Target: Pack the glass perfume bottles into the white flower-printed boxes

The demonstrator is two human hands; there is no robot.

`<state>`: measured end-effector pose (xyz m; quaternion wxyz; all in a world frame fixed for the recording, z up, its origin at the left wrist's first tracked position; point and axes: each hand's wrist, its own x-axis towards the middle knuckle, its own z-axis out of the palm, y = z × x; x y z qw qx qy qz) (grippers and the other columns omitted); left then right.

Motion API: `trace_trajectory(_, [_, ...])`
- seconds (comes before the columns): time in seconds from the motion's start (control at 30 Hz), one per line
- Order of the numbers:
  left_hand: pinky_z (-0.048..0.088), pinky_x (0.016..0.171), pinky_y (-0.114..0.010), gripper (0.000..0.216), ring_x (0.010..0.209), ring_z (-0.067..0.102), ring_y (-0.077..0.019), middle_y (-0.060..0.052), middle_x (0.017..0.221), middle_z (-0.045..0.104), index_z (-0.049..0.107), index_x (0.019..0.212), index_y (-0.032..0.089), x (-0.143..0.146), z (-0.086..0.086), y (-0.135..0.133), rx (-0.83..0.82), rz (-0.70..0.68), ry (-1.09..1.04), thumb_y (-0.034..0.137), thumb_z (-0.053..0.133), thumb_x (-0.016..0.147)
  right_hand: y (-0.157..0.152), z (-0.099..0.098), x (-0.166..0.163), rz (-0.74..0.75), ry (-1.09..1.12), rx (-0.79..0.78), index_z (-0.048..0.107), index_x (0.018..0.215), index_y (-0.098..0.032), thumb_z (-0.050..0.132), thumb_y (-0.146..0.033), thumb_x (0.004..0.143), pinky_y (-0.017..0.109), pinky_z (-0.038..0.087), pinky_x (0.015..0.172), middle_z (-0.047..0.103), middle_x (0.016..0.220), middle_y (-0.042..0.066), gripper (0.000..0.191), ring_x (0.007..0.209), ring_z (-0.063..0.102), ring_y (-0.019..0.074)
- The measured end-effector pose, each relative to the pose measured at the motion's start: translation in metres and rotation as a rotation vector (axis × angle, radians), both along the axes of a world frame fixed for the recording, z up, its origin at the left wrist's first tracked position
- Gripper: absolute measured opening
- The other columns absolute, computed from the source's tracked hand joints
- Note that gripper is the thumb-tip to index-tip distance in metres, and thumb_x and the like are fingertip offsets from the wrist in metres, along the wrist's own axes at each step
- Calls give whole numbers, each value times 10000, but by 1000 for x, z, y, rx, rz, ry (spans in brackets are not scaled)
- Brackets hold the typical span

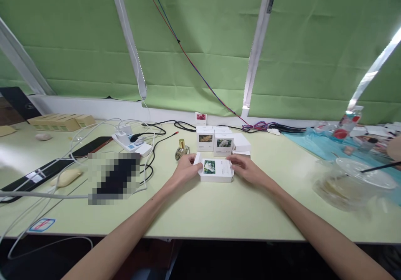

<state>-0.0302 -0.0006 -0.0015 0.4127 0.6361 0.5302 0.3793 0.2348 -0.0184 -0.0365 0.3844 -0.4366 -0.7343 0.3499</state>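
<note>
A small white carton (216, 175) with a white-flower picture lies on its side on the table, and its left end looks opened out. My left hand (187, 168) grips that left end, thumb on the near face. At the opposite end, the fingers of my right hand (246, 168) close round the carton's edge. Just behind stand more white cartons, one with a yellow-flower picture (205, 140) and one with a white-flower picture (223, 144). A plain white box (241, 142) sits to their right. Left of them is a small glass perfume bottle (181, 150) with a gold cap.
On the left are a white power strip (128, 141) with chargers, tangled cables, phones and a pale soap-like piece (66, 177). Several tan boxes (61, 122) stand behind. To the right are a lidded clear cup (341, 184) with a straw and a blue plastic sheet (308, 142).
</note>
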Motion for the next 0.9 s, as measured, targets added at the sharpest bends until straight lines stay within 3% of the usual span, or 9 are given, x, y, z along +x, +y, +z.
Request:
trace_trajectory(0.4, [509, 674, -298, 156, 825, 670, -257, -78, 820, 733, 673, 680, 136, 1, 5, -4, -6, 50, -17, 192, 643, 538, -1, 4, -2, -110, -9, -52, 649, 1098, -197, 558, -131, 818, 415, 519, 1010, 710, 1166, 92, 302, 1121, 664, 221])
trace_trajectory(0.67, [526, 568, -282, 197, 686, 669, -206, -78, 823, 715, 656, 775, 129, -1, 3, -5, -135, 39, -92, 174, 680, 584, -3, 0, 2, -270, -59, -121, 647, 1098, -200, 564, -108, 741, 319, 558, 718, 708, 1067, 88, 378, 829, 677, 182])
trace_trajectory(0.73, [500, 546, -265, 177, 627, 638, -174, -69, 771, 699, 641, 767, 136, -2, 4, -5, -148, 14, -93, 256, 711, 656, -4, 1, 0, -276, -93, -66, 661, 1051, -200, 569, -137, 767, 337, 556, 762, 710, 1081, 89, 305, 862, 671, 191])
trace_trajectory(0.8, [484, 541, -259, 290, 565, 595, -144, -61, 696, 668, 619, 734, 143, -4, 5, -6, -158, -15, -107, 422, 692, 760, -7, 3, -5, -288, -113, 5, 671, 1024, -203, 558, -239, 852, 374, 552, 822, 717, 1098, 91, 208, 915, 667, 212])
trace_trajectory(0.9, [475, 542, -261, 483, 536, 571, -134, -54, 628, 623, 593, 685, 151, -4, 7, -6, -165, -71, -184, 607, 581, 842, -14, 6, -14, -329, -119, 104, 652, 1173, -221, 531, -450, 936, 446, 525, 961, 681, 1258, 100, 352, 1064, 649, 251])
